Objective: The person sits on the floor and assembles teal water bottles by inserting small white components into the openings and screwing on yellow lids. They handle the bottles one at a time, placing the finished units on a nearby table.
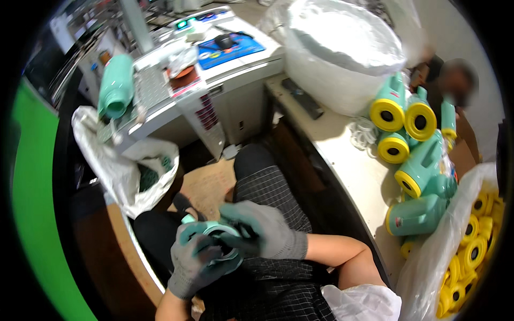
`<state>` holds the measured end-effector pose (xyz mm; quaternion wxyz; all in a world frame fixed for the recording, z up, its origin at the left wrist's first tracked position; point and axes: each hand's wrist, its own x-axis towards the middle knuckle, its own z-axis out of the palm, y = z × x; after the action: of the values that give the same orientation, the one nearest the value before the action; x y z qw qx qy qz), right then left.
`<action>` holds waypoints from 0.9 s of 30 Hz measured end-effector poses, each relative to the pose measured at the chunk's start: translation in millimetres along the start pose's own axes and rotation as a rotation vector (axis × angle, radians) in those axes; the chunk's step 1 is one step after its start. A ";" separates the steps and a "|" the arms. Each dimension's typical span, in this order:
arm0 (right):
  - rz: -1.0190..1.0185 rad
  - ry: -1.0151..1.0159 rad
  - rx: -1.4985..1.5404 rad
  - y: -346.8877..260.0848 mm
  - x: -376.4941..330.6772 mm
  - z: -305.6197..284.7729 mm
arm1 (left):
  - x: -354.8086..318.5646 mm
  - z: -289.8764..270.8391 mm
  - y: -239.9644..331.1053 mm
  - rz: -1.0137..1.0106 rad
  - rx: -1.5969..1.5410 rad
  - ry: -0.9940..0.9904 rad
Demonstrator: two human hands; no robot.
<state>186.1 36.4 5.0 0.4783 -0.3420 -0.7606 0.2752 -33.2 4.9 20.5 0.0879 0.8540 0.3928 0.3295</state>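
Both gloved hands (195,261) clasp a green piece (220,229) beside a pale table (347,174) bearing yellow-ended green bottles (422,165).

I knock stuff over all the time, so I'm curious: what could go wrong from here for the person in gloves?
The left hand holds a green piece above the lap, with the right hand close against it; it might slip and drop. The green bottle lying beside the perforated tray might roll if nudged. The yellow-ended bottles are piled on their sides, so bumping one might make others tumble.
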 end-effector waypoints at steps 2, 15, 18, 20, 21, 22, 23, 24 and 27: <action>-0.051 -0.354 0.011 -7.4 1.4 -10.4 | 1.7 -7.3 -2.3 -0.023 0.000 -0.108; -0.192 -0.602 -0.234 -2.0 -8.4 3.4 | -4.4 -21.0 -9.6 0.087 0.133 -0.224; -0.272 -0.424 -0.190 -4.2 -8.4 19.7 | 1.6 -34.9 -1.2 0.030 0.308 -0.293; -0.296 -0.340 -0.175 -6.1 -8.1 25.9 | 6.1 -42.0 4.3 -0.022 0.397 -0.335; -0.281 -0.346 -0.188 -7.6 -7.1 26.3 | 8.0 -41.9 7.2 -0.032 0.438 -0.357; -0.266 -0.353 -0.200 -9.4 -5.9 26.6 | 10.6 -43.2 9.9 -0.042 0.479 -0.379; -0.279 -0.343 -0.208 -11.0 -3.2 27.2 | 18.4 -48.4 10.1 0.003 0.480 -0.416; -0.280 -0.356 -0.215 -10.2 -4.1 28.2 | 27.4 -52.8 12.2 -0.019 0.486 -0.484; -0.269 -0.384 -0.239 -10.4 -8.6 29.0 | 50.1 -55.4 13.5 -0.024 0.504 -0.576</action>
<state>159.6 20.7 -3.2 0.3135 -0.2335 -0.9032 0.1773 -36.1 26.2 93.3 -0.0143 0.9019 0.4305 -0.0319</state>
